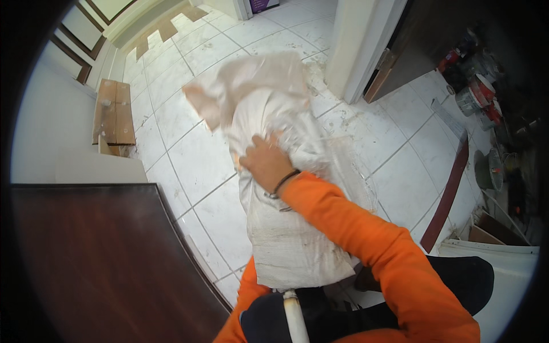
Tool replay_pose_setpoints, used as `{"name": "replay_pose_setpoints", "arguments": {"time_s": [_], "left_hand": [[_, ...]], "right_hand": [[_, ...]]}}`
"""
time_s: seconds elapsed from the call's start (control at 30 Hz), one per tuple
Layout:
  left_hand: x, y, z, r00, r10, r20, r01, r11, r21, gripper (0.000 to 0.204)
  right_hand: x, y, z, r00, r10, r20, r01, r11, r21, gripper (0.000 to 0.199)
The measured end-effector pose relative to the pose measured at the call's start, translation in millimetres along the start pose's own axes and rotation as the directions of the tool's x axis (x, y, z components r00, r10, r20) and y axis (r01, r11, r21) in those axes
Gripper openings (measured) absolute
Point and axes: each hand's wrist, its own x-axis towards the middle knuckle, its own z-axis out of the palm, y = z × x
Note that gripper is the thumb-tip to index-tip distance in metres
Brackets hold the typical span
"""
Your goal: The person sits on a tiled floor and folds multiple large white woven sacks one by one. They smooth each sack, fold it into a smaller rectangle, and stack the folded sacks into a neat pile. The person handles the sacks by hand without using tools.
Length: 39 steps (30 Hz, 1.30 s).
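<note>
A pale woven sack (297,246) fills the middle of the view, its cloth creased and bunched. My right hand (267,164) grips the sack near its middle, fingers curled into the fabric. The far end of the sack (269,74) is loose, pinkish and slightly blurred. My left orange sleeve (247,286) runs up behind the near end of the sack, which hides my left hand. Close to the lower edge, a white stick-like thing with a brownish tip (294,317) juts into view.
White floor tiles (197,151) carry dirt and scraps. A dark wooden panel (108,246) stands at near left, with a cardboard piece (114,111) beyond it. On the right are an ajar door (412,57), a dark red strip (449,197) and several tins and buckets (474,97).
</note>
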Motion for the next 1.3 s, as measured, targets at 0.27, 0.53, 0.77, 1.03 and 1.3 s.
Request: {"name": "replay_pose_setpoints", "arguments": {"time_s": [0.27, 0.53, 0.77, 1.03, 1.3], "left_hand": [[-88, 72, -68, 0.857, 0.418, -0.301, -0.135, 0.746, 0.652, 0.032], [-10, 157, 144, 0.184, 0.562, 0.807, -0.256, -0.765, 0.591, 0.031], [68, 100, 147, 0.357, 0.623, 0.696, -0.115, -0.710, 0.695, 0.032], [59, 115, 111, 0.231, 0.699, 0.676, -0.281, -0.618, 0.734, 0.028], [-14, 137, 151, 0.746, 0.506, 0.432, -0.285, -0.344, 0.895, 0.029]], "right_hand": [[-29, -49, 93, 1.000, 0.002, 0.006, -0.003, 0.987, 0.162, 0.015], [-50, -135, 148, 0.942, 0.278, 0.189, -0.302, 0.947, 0.113, 0.024], [-124, -140, 107, 0.931, 0.015, 0.365, -0.038, 0.998, 0.054, 0.031], [-123, -120, -51, 0.972, 0.196, 0.131, -0.230, 0.910, 0.344, 0.069], [-109, -99, 34, 0.901, 0.354, 0.252, -0.403, 0.898, 0.179, 0.071]]}}
